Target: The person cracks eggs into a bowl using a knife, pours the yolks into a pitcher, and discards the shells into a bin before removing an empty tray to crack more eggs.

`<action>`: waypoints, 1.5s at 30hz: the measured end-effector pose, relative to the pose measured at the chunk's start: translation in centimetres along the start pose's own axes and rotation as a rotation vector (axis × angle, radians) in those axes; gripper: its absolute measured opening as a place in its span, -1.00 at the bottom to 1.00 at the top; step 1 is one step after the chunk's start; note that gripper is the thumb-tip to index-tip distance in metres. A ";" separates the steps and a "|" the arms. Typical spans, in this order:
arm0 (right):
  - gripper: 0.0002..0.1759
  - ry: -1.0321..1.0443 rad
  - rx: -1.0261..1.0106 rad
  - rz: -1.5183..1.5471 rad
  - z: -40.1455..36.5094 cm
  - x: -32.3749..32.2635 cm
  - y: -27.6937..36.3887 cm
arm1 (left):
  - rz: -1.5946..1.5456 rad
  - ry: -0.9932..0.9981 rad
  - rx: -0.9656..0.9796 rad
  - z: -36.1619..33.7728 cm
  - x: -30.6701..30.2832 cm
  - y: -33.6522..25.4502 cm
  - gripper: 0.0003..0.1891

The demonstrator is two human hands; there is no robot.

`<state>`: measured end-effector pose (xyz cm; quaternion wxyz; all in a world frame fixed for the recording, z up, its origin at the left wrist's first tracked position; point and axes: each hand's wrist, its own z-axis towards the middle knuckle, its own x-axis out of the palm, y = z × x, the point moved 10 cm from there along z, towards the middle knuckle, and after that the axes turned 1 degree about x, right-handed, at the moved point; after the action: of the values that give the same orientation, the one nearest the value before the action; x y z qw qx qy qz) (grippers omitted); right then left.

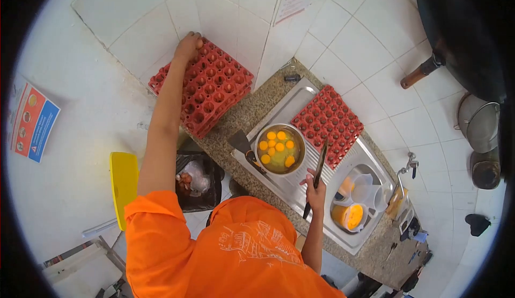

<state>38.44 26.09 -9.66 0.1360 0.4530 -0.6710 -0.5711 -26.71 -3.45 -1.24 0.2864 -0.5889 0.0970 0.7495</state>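
My left hand reaches to the far corner of a stack of red egg trays and has its fingers around a brown egg. A knife is held upright in my right hand, above the sink's drainboard. Just left of that hand stands a metal bowl with several cracked eggs, their yolks whole. Another red tray lies behind the bowl on the drainboard.
Plastic jugs and a container of orange-yellow liquid stand in the sink basin. A black spatula lies left of the bowl. Below the counter is a bin holding eggshells, beside a yellow lid. A wok hangs at right.
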 end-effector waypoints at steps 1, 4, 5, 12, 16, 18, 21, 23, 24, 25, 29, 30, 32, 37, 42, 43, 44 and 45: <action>-0.54 0.026 0.016 0.031 0.3 0.9 0.1 | -0.060 -0.038 0.057 -0.3 -0.3 -0.2 -0.68; -0.55 0.097 0.041 0.066 1.2 3.2 1.9 | -0.060 0.027 0.105 -1.0 -2.3 -2.2 -0.56; -0.54 0.116 0.002 0.059 1.6 3.8 2.2 | -0.003 0.134 0.101 -1.5 -2.2 -2.8 -0.46; -0.52 0.120 -0.124 0.058 2.1 4.3 2.7 | 0.003 0.090 0.022 0.3 0.6 -0.7 -0.49; -0.55 0.070 -0.100 0.036 1.3 2.6 1.5 | -0.400 -0.399 -0.052 -4.3 -6.6 -4.0 -0.54; -0.61 0.031 -0.134 0.033 1.4 2.4 1.0 | -0.758 -0.445 -0.223 -8.7 -9.1 -7.3 -0.52; -0.65 0.030 0.025 0.021 1.0 3.5 1.4 | -1.382 -0.208 -0.293 -16.8 -4.7 -15.6 -0.44; -0.68 0.037 -0.177 -0.195 2.2 4.8 2.0 | -1.435 -0.030 -0.309 -23.0 -1.0 -22.0 -0.31; -0.68 0.038 -0.174 -0.198 2.2 5.2 2.5 | -1.578 0.246 -0.371 -26.2 3.2 -25.0 -0.30; -0.67 0.035 -0.194 -0.118 1.9 5.5 4.0 | -1.705 0.532 -0.433 -29.6 6.9 -28.0 -0.29; -0.67 -0.114 -0.322 -0.030 -0.2 5.6 8.5 | -2.114 0.696 -0.774 -35.3 11.0 -32.3 -0.45; -0.67 -0.197 -0.373 -0.036 -0.7 5.1 9.2 | -2.248 0.727 -0.947 -36.3 11.6 -33.0 -0.49; -0.69 -0.238 -0.459 -0.135 -1.4 5.9 9.9 | -2.233 0.718 -0.937 -36.6 12.0 -33.7 -0.54; -0.73 -0.043 -0.365 -0.509 0.7 9.4 6.2 | -2.103 0.633 -0.859 -36.6 13.2 -33.9 -0.53; -0.72 -0.119 -0.437 -0.194 1.6 6.7 9.3 | -2.108 0.661 -0.929 -36.7 12.4 -33.7 -0.54; -0.71 -0.087 -0.413 -0.239 1.8 7.0 9.4 | -2.133 0.659 -0.946 -36.5 12.4 -33.8 -0.55; -0.71 -0.094 -0.415 -0.235 1.7 7.2 9.1 | -2.130 0.664 -0.938 -36.3 12.2 -33.9 -0.55; -0.72 -0.096 -0.441 -0.333 1.6 8.1 8.7 | -2.131 0.656 -0.872 -35.9 12.0 -34.0 -0.57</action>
<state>28.91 20.38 -5.15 0.1037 0.4889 -0.4527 -0.7384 19.76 10.82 -16.26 0.5014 -0.5836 -0.6337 -0.0810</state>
